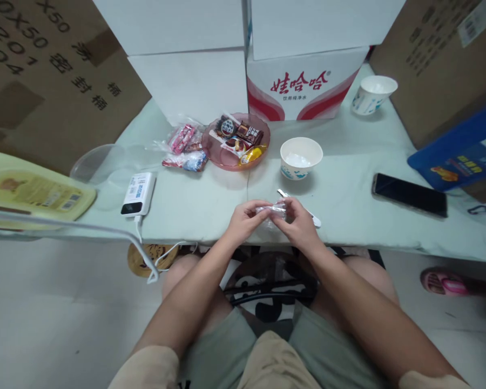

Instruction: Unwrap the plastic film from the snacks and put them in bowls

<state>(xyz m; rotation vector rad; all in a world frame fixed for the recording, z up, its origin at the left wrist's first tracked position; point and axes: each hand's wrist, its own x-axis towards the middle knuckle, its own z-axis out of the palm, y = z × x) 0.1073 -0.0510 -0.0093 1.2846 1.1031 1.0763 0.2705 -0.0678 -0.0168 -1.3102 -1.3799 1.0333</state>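
Note:
My left hand (247,220) and my right hand (298,222) meet over the front of the table, both closed with the fingertips pinching a crumpled piece of clear plastic wrap (274,217). Whether anything lies inside the plastic cannot be made out. Under my right hand rests a slim white utility knife (315,220), its middle hidden by the fingers. Just beyond stands a paper cup (301,156) with whitish, clear plastic in it. Farther left, a pink see-through plate (228,161) bears several wrapped snacks (243,138).
Bags of candy (185,151) lie left of the plate. A white power bank (138,193) with a cable sits near a yellow bottle (32,189). At right are a phone (409,194), a blue package (461,146) and another paper cup (372,95). White cartons (303,81) line the back.

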